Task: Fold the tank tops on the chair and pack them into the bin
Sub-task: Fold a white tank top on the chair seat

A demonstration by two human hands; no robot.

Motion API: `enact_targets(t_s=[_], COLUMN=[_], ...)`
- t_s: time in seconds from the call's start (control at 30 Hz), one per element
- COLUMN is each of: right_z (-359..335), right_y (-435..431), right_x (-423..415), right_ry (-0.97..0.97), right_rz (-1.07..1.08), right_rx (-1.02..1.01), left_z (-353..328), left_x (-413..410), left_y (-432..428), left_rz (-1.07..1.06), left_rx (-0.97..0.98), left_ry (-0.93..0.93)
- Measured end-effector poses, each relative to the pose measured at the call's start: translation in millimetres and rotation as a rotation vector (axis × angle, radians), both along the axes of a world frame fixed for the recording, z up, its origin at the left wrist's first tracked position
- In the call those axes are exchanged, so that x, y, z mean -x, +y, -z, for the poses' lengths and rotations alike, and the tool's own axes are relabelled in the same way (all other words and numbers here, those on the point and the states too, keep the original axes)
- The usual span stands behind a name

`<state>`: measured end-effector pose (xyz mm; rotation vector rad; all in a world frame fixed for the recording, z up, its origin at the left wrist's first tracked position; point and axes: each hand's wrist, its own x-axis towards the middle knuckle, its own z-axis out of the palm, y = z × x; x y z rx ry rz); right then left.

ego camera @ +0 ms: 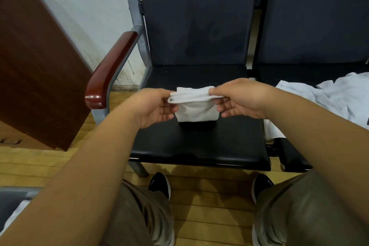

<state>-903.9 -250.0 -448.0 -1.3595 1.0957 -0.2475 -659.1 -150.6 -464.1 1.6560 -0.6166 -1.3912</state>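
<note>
A white tank top (196, 105), folded small into several layers, hangs just above the black chair seat (199, 146). My left hand (154, 106) pinches its upper left edge and my right hand (239, 99) pinches its upper right edge, holding the folded top between them. More white tank tops (327, 98) lie crumpled and unfolded on the seat to the right. No bin shows clearly in the view.
A brown cardboard box (38, 66) stands at the left, beyond the chair's red-brown armrest (111, 70). A second black seat (299, 158) adjoins on the right. My knees and black shoes (159, 184) are on the wooden floor below the seat edge.
</note>
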Motion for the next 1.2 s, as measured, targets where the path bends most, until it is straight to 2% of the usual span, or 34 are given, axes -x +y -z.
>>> enact_targets(t_s=[0.1, 0.23, 0.4, 0.53, 0.7, 0.83, 1.0, 1.2], right_z=[4.0, 7.3, 23.6, 39.9, 60.6, 78.9, 102.0, 113.4], right_y=[-21.7, -47.0, -73.1, -87.9, -109.9, -124.7, -135.5, -144.1], right_x=[-7.1, -15.6, -31.6, -47.6, -68.8, -79.3, -83.9, -85.4], right_ry=[-0.021, -0.041, 0.115, 0.249, 0.406, 0.529, 0.585, 0.649], right_rz=[0.035, 0.005, -0.057, -0.023, -0.005, -0.053, -0.037, -0.076], right_rx=[-0.072, -0.131, 0.093, 0.287, 0.457, 0.490, 0.521, 0.487], left_z=[4.9, 17.0, 32.5, 45.3, 67.5, 80.1, 89.2, 101.4], left_x=[-6.1, -16.5, -30.2, -35.8, -32.9, -27.0, -20.2, -20.2], left_y=[-17.7, -41.6, -70.9, -94.1, -124.2, -142.7, -159.4, -163.1], left_rz=[-0.056, 0.023, 0.045, -0.009, -0.071, -0.080, -0.012, 0.038], left_rx=[0.020, -0.005, -0.037, -0.032, -0.055, -0.125, -0.201, -0.191], left_ry=[0.017, -0.100, -0.233, -0.372, -0.455, -0.509, -0.648, -0.749])
